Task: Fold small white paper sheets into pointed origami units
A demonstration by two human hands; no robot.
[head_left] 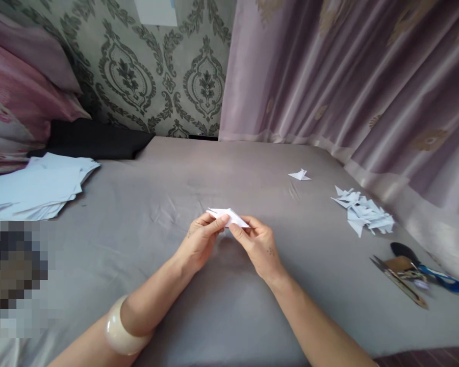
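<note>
A small folded piece of white paper (235, 216) is held up between both hands, above the grey sheet (214, 168). My left hand (202, 237) pinches its left side, thumb on top and fingers behind. The right side is gripped by my right hand (258, 242), its thumb pressed on the near face close to the other thumb. Pointed ends of the paper stick out at left and right. The fingers behind it are partly hidden.
A stack of white paper (34, 186) lies at left before a black cloth (99, 140). At right are one folded paper bird (300, 175), a pile of white folded papers (367, 211), and scissors (439, 278) among small tools. Curtains (329, 76) hang behind.
</note>
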